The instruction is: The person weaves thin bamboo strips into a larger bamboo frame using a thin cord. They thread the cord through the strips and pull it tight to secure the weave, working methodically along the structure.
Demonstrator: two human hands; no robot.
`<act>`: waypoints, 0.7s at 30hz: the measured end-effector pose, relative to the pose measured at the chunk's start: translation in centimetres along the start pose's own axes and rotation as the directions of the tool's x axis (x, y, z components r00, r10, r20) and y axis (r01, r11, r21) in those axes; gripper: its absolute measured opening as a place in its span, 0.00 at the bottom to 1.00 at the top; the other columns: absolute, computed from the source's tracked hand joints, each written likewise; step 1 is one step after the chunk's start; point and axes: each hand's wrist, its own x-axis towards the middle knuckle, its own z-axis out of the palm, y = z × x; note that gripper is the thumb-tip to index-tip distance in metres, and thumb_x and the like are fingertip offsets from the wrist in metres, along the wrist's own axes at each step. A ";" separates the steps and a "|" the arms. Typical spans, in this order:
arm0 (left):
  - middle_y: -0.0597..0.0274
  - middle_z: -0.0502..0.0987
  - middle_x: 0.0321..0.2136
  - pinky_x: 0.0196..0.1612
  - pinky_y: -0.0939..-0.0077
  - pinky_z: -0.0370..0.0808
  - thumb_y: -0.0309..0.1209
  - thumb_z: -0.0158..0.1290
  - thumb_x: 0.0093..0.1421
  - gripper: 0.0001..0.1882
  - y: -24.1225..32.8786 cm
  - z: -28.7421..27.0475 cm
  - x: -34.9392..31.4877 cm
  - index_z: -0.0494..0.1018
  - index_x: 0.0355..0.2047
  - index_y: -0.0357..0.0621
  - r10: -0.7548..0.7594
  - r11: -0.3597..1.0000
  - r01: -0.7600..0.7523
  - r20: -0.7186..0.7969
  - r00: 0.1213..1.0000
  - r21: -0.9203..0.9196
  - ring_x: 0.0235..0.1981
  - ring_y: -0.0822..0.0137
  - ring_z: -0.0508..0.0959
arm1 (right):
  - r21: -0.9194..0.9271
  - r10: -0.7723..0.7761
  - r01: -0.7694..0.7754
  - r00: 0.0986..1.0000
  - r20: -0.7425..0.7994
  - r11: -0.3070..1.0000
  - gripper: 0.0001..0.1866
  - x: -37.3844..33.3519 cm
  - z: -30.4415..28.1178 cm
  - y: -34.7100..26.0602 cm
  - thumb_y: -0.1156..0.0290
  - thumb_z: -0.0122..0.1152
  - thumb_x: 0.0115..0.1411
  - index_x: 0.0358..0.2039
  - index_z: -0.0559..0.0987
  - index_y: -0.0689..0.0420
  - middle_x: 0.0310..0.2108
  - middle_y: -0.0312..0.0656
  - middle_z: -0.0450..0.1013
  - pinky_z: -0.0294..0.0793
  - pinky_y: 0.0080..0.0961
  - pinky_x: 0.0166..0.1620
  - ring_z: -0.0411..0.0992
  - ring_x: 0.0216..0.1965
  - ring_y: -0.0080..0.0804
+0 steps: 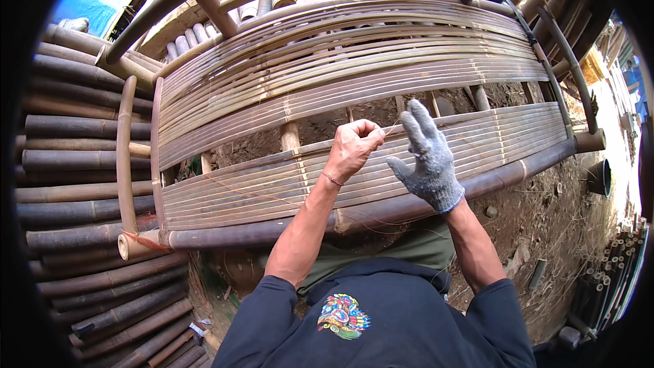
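We find the thin strand (pixel 393 127) at the thumb and forefinger of our bare left hand (pixel 355 146), which is closed in a pinch on it. The strand slants up and rightward, toward our gloved right hand (pixel 430 160), just beside, open with fingers raised; we cannot tell whether they touch. The left is nearer. Beneath both hands, the near slats (pixel 524 133) run lengthwise left to right, apart from the far slats (pixel 381 61), with the dark bamboo rail (pixel 497 176) along their near edge.
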 end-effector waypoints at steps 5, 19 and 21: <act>0.66 0.79 0.24 0.29 0.84 0.71 0.30 0.57 0.62 0.08 0.2 -0.3 -0.1 0.79 0.31 0.37 -0.011 1.000 0.011 -0.011 1.000 -0.027 0.25 0.80 0.74 | 0.049 -0.023 0.015 0.986 0.165 0.999 0.06 2.0 1.2 1.8 0.67 0.63 0.59 0.36 0.80 0.52 0.28 0.41 0.75 0.72 0.39 0.41 0.75 0.33 0.43; 0.61 0.81 0.34 0.25 0.85 0.75 0.32 0.61 0.62 0.16 0.5 0.5 0.4 0.76 0.47 0.39 0.000 0.985 0.014 0.083 0.997 -0.173 0.25 0.78 0.78 | 0.117 -0.031 0.022 0.997 0.074 0.993 0.05 2.8 1.8 3.6 0.69 0.62 0.59 0.34 0.77 0.54 0.29 0.42 0.73 0.71 0.40 0.39 0.73 0.33 0.45; 0.64 0.80 0.29 0.24 0.85 0.74 0.32 0.61 0.62 0.13 -0.4 -0.1 0.6 0.78 0.43 0.38 0.025 0.985 -0.014 0.061 0.998 -0.174 0.24 0.77 0.77 | 0.112 -0.014 0.012 1.000 0.011 0.994 0.04 2.6 2.6 3.8 0.70 0.63 0.58 0.33 0.77 0.54 0.29 0.43 0.74 0.71 0.39 0.38 0.73 0.33 0.45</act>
